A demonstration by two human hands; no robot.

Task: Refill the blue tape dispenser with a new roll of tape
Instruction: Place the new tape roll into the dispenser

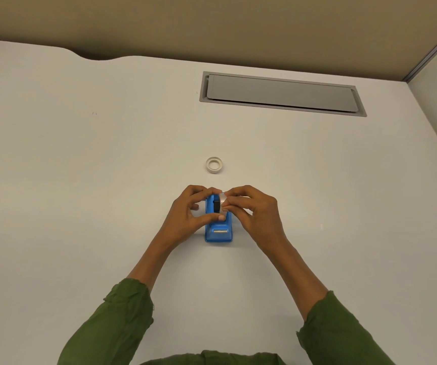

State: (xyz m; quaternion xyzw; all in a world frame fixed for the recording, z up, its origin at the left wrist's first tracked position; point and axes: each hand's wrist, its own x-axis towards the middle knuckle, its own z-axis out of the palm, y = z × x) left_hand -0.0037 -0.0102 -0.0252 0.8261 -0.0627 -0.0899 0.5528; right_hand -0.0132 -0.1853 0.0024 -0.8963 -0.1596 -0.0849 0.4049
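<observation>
The blue tape dispenser [218, 233] stands on the white desk [80, 180] with its metal cutter facing me. Above its well is a clear tape roll [222, 204] on a black hub. My left hand [188, 214] grips the roll from the left, thumb across its front. My right hand [254, 209] pinches the roll's right side with thumb and fingers. The fingers hide how deep the roll sits in the dispenser. A second ring, a pale tape core [214, 164], lies flat on the desk a little beyond the hands.
A grey cable-access flap [280, 93] is set into the desk at the back right. Beige partition walls [212, 25] close off the far edge and the sides. Green sleeves cover both forearms near the bottom of the view.
</observation>
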